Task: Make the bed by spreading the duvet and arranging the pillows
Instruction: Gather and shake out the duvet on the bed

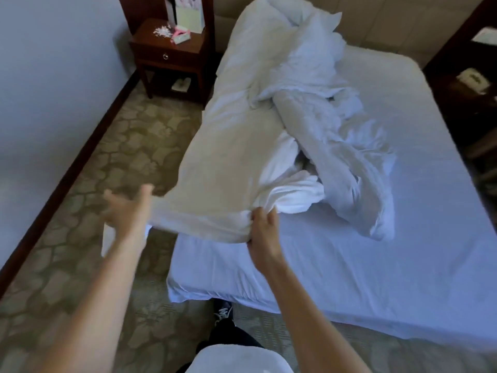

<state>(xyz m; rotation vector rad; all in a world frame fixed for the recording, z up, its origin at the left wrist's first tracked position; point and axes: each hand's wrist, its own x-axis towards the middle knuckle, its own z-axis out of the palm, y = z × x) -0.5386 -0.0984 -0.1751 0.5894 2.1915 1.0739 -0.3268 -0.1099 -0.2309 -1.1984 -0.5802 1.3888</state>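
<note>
Duvet bunched at the bed's left edge

The right hand [262,238] pinches the crumpled duvet [242,146] at centre frame; the left hand [126,208], blurred, spreads open beside its overhanging corner. Bare sheet [403,238] fills the right, carpet [107,157] the left

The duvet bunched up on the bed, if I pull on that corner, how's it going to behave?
The duvet is probably floppy: it lies twisted in folds and sags where the right hand grips it. It looks puffy, so likely light for its bulk. Pulling one corner would probably drag the heap over the smooth sheet rather than spread it.
</note>
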